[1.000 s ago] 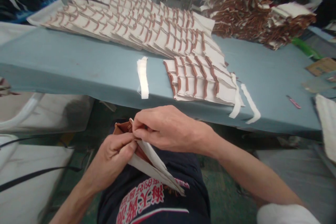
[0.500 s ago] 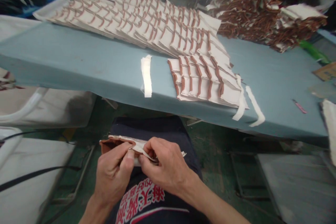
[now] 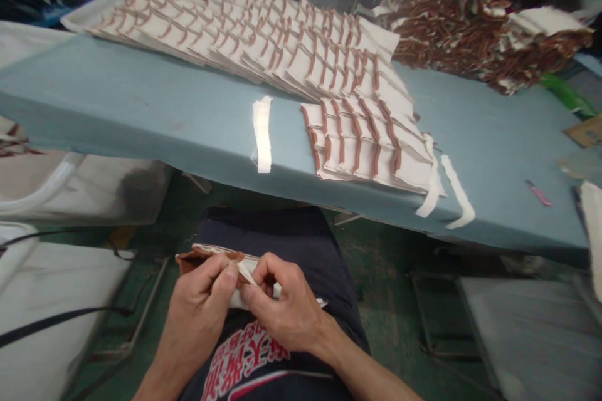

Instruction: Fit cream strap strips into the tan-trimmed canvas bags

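A small stack of white fabric pieces with a brown edge point(image 3: 207, 255) lies on my lap, over dark trousers. My left hand point(image 3: 200, 310) is closed on the stack's near side, thumb on top. My right hand point(image 3: 282, 307) pinches the top white layer between thumb and forefinger, right beside the left thumb. Both hands sit low in the head view, well below the blue table point(image 3: 141, 119).
On the blue table lie long overlapping rows of white pieces with brown strips point(image 3: 291, 44), a small laid-out batch point(image 3: 367, 144), a white strip point(image 3: 262, 135) and two more strips point(image 3: 446, 185). A heap of the same pieces point(image 3: 470, 19) stands back right. White bins point(image 3: 61, 301) stand left.
My hands and the stack came down from near the table edge to my lap. The right hand slid from the stack's top to pinching the top layer beside the left thumb.
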### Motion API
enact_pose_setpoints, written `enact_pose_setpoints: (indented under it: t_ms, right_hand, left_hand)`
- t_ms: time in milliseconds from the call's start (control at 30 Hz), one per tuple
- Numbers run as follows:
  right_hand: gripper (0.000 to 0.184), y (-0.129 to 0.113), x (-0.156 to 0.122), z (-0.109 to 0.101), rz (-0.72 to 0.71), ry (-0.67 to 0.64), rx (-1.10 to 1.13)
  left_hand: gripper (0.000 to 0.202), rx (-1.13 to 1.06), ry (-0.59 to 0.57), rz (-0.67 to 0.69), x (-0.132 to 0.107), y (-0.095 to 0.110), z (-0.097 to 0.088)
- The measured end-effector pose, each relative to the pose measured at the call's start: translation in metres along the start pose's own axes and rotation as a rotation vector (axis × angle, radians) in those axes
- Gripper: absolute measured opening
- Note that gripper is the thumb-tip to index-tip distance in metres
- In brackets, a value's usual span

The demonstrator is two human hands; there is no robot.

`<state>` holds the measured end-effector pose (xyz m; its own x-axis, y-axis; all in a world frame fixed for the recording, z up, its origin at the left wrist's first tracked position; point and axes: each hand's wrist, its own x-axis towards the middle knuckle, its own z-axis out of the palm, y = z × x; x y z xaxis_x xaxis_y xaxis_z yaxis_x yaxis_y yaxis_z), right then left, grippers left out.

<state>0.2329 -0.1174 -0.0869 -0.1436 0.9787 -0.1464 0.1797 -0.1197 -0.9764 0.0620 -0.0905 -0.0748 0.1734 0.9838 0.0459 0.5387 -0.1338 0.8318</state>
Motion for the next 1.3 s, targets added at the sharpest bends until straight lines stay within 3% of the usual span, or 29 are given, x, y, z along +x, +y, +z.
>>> enact_pose_setpoints:
  t_ms: [133,300,367,500,600,700,800,867,933,1033,1133,1300]
  right_hand:
    - [0.023,0.016,0.007,0.003,-0.049,0.101,0.071]
    - [0.028,0.043,0.009,0.000,-0.276,0.220,-0.130]
    - [0.028,0.048,0.009,0.003,-0.261,0.215,-0.057]
    - [0.042,0.043,0.023,0.015,-0.136,0.126,0.355]
    - [0.052,0.034,0.043,0.015,-0.144,0.092,0.417]
    - [0.048,0.029,0.065,-0.004,-0.184,0.105,0.115]
    - [0.033,0.025,0.093,-0.035,-0.283,0.272,-0.309]
    - [0.018,0.024,0.117,-0.053,-0.338,0.357,-0.446]
    - [0.017,0.025,0.143,-0.067,-0.454,0.365,-0.707]
    - [0.034,0.032,0.178,-0.077,-0.567,0.296,-1.081]
    - [0.028,0.042,0.199,-0.080,-0.550,0.233,-1.115]
    - [0.009,0.043,0.209,-0.085,-0.516,0.151,-1.060]
  left_hand:
    - [0.041,-0.004,0.054,-0.065,0.006,-0.007,0.014]
    - [0.037,0.057,0.075,-0.100,0.007,-0.022,0.032]
    - [0.037,-0.149,0.124,-0.213,0.006,-0.024,0.043]
    - [0.038,-0.652,0.290,-0.519,0.019,-0.023,0.059]
    - [0.038,-0.716,0.282,-0.531,0.040,-0.024,0.052]
    - [0.041,-0.524,0.163,-0.308,0.058,-0.027,0.032]
    - [0.043,-0.228,0.102,0.023,0.071,-0.032,0.019]
    - [0.042,-0.143,0.118,0.111,0.079,-0.037,0.019]
    - [0.040,-0.093,0.138,0.113,0.088,-0.044,0.025]
    - [0.037,-0.043,0.179,0.045,0.105,-0.059,0.035]
    - [0.035,-0.014,0.203,-0.032,0.121,-0.070,0.040]
    - [0.024,-0.010,0.213,-0.142,0.139,-0.075,0.037]
